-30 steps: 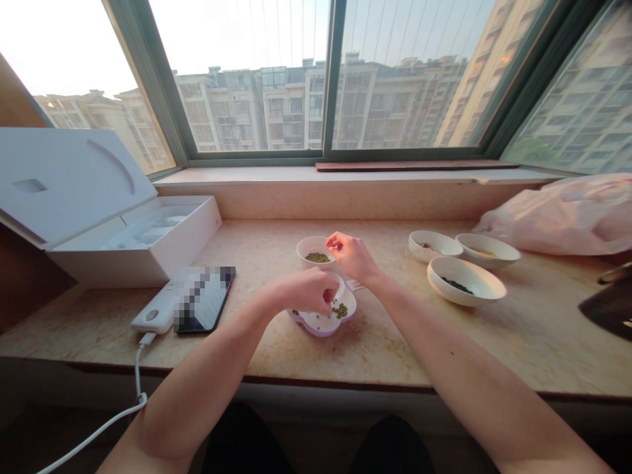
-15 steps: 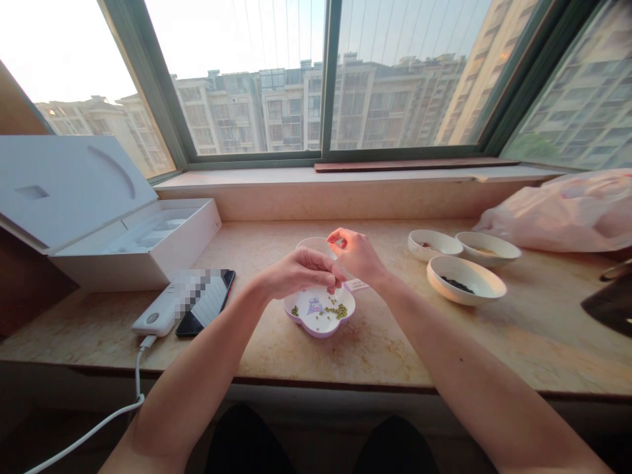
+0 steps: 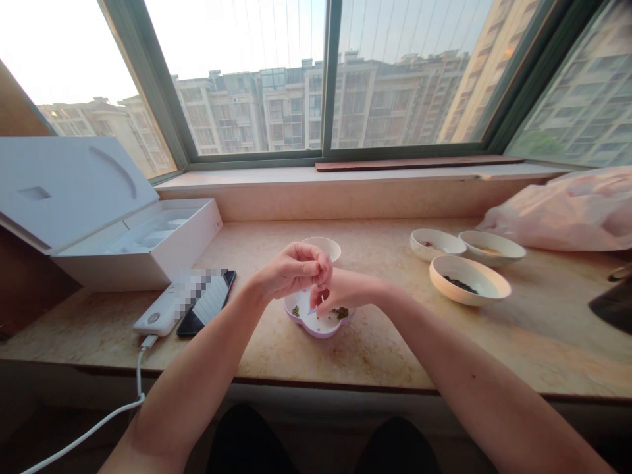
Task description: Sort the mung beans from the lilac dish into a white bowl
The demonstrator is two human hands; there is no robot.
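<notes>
Pinching one small dark thing between thumb and fingertips, the left hand (image 3: 291, 270) hangs, in the head view, above a purple-rimmed bowl (image 3: 320, 334), hiding the near side of one small white bowl (image 3: 333, 249) behind it. The right hand (image 3: 348, 289), its fingers curled and pointing down, is over the purple-rimmed bowl; whether it grips anything I cannot tell. The two hands overlap in view. That one lobed bowl holds green beans (image 3: 342, 313) in two clusters, one at its left and one at its right, with a few strays between, too small to count surely. On the right of the bench (image 3: 395, 355) stand three more bowls close together: one with reddish contents (image 3: 423, 252), one with tan contents (image 3: 500, 261) and, nearest the person, one with black contents (image 3: 459, 297). One plastic bag (image 3: 563, 210) lies behind them, and one dark object (image 3: 615, 306) sits at the right edge. To the left are one white box (image 3: 185, 227) with its lid raised, one power bank (image 3: 155, 320) with one cable (image 3: 139, 372) plugged in, and one phone (image 3: 210, 309) just beside it.
</notes>
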